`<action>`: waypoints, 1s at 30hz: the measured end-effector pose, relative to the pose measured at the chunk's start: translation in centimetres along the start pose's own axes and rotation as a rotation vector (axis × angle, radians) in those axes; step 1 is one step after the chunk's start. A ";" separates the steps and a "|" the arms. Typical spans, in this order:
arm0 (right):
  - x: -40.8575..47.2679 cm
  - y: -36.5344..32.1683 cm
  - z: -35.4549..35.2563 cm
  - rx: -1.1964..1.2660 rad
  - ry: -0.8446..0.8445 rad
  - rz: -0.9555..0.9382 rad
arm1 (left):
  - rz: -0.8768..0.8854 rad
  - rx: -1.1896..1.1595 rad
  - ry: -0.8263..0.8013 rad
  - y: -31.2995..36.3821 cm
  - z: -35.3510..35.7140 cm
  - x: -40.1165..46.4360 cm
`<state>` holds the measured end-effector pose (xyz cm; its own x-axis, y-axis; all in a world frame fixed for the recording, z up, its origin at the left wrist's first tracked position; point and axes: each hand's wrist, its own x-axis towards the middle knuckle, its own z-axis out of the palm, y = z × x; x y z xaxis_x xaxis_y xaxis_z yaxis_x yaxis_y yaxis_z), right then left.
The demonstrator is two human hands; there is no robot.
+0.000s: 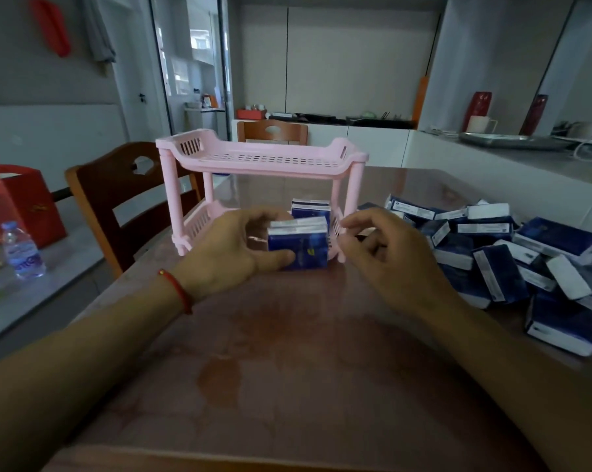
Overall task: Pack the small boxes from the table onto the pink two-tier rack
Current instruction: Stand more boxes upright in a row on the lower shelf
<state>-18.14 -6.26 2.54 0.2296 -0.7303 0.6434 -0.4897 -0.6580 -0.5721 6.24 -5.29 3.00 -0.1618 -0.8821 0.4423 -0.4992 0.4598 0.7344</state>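
The pink two-tier rack [263, 161] stands at the middle of the table; nothing lies on its top tier. On the lower tier's right end stands a blue small box [310, 209]. My left hand [233, 250] grips a stack of blue boxes [299, 245] at the front of the lower tier, thumb under, fingers over the top. My right hand [383, 253] hovers just right of the stack with loosely curled fingers, holding nothing. A pile of several blue-and-white small boxes [512, 253] lies on the table to the right.
The brown table [287, 352] has a glossy top. A wooden chair [124, 202] stands at its left, another chair [272, 131] behind the rack. A water bottle [22, 250] and red bag [18, 202] sit on a side surface left. A white counter [492, 158] runs along the right.
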 end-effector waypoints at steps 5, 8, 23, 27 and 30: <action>0.4 0.6 -0.6 -0.018 0.096 0.080 | -0.053 0.153 0.022 -0.8 -1.5 4.2; 0.6 1.1 -0.4 -0.057 0.108 0.077 | -0.121 0.174 -0.031 -1.7 -0.9 6.8; 1.1 2.0 0.0 -0.134 0.115 0.093 | -0.110 0.396 -0.008 -3.9 3.7 9.3; 1.1 2.0 0.2 -0.145 0.110 0.084 | -0.115 0.426 0.014 -4.0 4.1 9.3; 1.0 1.9 0.3 -0.145 0.101 0.087 | -0.110 0.430 0.021 -3.8 4.3 9.2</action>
<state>-18.62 -8.35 1.96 0.0988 -0.7561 0.6469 -0.6219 -0.5544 -0.5530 3.03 -15.59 2.04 -0.0728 -0.9192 0.3869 -0.8220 0.2750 0.4987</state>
